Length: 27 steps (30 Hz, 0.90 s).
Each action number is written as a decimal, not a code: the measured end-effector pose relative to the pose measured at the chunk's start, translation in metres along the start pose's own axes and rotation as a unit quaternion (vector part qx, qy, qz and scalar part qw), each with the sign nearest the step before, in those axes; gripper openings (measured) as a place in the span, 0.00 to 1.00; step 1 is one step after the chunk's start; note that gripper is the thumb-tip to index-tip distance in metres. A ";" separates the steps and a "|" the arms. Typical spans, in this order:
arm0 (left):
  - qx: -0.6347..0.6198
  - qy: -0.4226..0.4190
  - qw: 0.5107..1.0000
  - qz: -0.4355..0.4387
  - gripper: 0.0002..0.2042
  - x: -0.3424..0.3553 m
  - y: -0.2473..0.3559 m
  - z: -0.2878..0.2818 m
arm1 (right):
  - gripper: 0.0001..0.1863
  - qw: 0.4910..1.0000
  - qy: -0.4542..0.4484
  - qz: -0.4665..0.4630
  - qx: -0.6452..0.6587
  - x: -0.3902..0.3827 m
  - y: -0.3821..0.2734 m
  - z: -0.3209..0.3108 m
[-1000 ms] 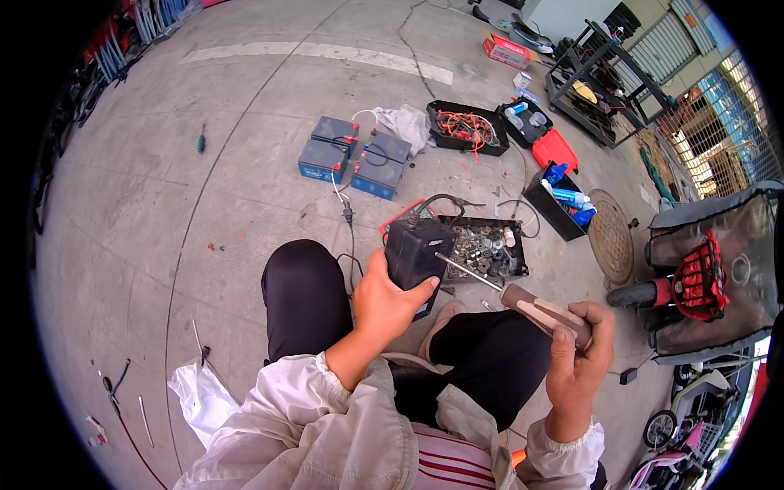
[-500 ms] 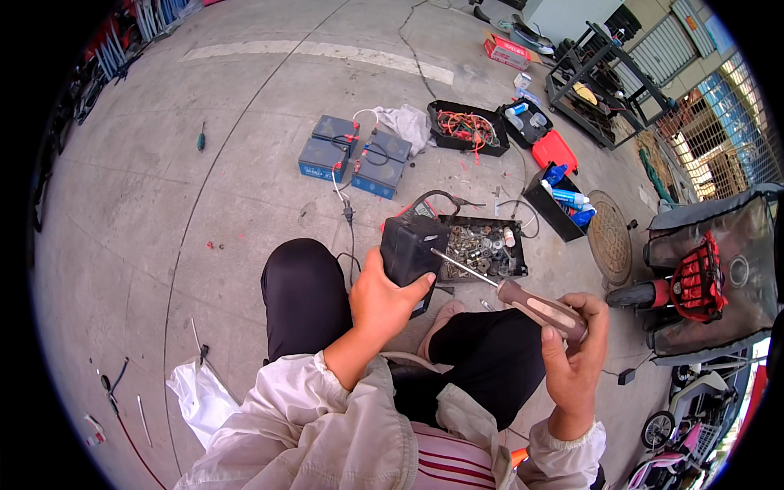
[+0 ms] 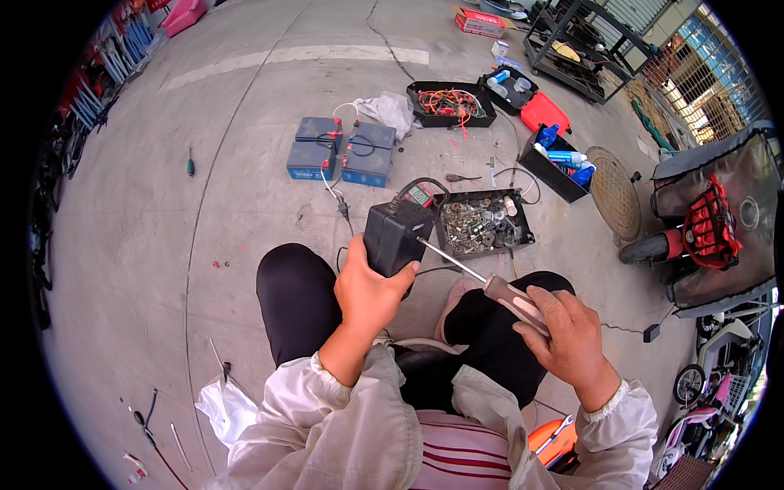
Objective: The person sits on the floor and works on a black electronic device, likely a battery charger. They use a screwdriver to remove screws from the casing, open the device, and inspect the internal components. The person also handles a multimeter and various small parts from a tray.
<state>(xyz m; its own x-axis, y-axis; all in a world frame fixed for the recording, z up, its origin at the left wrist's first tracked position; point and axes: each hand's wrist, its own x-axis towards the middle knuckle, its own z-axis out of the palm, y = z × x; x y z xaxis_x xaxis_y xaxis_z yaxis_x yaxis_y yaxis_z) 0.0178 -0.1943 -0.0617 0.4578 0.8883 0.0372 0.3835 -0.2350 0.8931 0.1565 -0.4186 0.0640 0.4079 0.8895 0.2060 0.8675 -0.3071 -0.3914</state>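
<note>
My left hand (image 3: 367,290) grips a black power adapter box (image 3: 394,241), raised over the floor in front of my knees. My right hand (image 3: 563,335) is closed on a brown and beige screwdriver (image 3: 514,302), whose shaft reaches the box's right side. A red multimeter (image 3: 418,197) shows partly behind the box. A black tray of mixed metal hardware (image 3: 482,224) lies just beyond, beside a cable. Farther off stand several blue batteries (image 3: 363,171) joined by wires and a black tray of tangled red wires (image 3: 449,102).
A bottle box (image 3: 555,171), red-lidded case (image 3: 543,110) and manhole cover (image 3: 616,192) are at right, with a red wheeled vehicle (image 3: 706,220) and metal trolley (image 3: 584,65). A green screwdriver (image 3: 190,163) and white bag (image 3: 227,408) lie left. Orange case (image 3: 551,445) is at lower right.
The view has shifted. The box and my left hand sit a little higher and further left in it; my right hand has turned on the screwdriver handle, its fingers now more over the top.
</note>
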 end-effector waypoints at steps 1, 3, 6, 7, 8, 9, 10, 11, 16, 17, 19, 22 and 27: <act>-0.003 -0.006 1.000 0.001 0.29 0.000 0.000 0.000 | 0.17 0.995 -0.026 0.059 0.081 -0.002 0.000 0.001; -0.020 -0.011 1.000 0.014 0.29 0.000 -0.001 -0.002 | 0.17 0.894 -0.125 0.260 0.342 -0.004 0.008 -0.001; -0.010 -0.007 1.000 0.020 0.30 0.000 0.002 -0.003 | 0.18 0.635 -0.214 0.426 0.608 -0.007 0.027 -0.002; 0.006 -0.006 1.000 0.016 0.32 0.000 0.003 -0.002 | 0.18 0.789 -0.154 0.317 0.503 -0.008 0.022 0.003; 0.022 -0.004 1.000 0.012 0.33 0.000 0.003 -0.002 | 0.19 0.904 -0.085 0.195 0.371 -0.007 0.013 0.011; 0.014 0.004 1.000 0.023 0.34 0.000 0.001 -0.001 | 0.20 0.957 -0.050 0.107 0.265 -0.008 0.009 0.016; 0.006 0.011 0.999 0.033 0.36 -0.001 -0.003 0.001 | 0.20 0.989 0.004 0.030 0.144 -0.008 0.006 0.021; -0.003 0.019 0.999 0.044 0.37 -0.001 -0.007 0.002 | 0.20 0.998 0.019 -0.006 0.066 -0.008 0.006 0.022; -0.033 0.005 0.999 0.034 0.40 0.002 -0.005 -0.001 | 0.21 0.657 -0.238 0.394 0.597 0.004 0.015 0.006; -0.047 0.000 0.998 0.035 0.40 0.001 -0.003 -0.003 | 0.23 0.621 -0.239 0.416 0.620 0.008 0.013 -0.001; -0.026 -0.012 0.999 0.037 0.39 0.001 0.002 -0.005 | 0.21 0.713 -0.220 0.376 0.549 0.007 0.011 0.000; 0.004 -0.012 1.000 0.027 0.39 -0.001 0.006 -0.005 | 0.18 0.971 -0.018 0.100 0.216 -0.004 0.007 0.027; 0.015 -0.014 1.000 0.023 0.40 -0.001 0.003 -0.004 | 0.18 0.848 -0.163 0.267 0.428 0.006 0.008 0.010</act>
<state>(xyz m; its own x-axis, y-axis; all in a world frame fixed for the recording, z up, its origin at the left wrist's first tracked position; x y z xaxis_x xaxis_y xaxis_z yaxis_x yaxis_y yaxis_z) 0.0150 -0.1936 -0.0574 0.4982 0.8646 0.0656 0.3846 -0.2882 0.8769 0.1635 -0.4121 0.0526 0.4566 0.7898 -0.4096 0.0014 -0.4610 -0.8874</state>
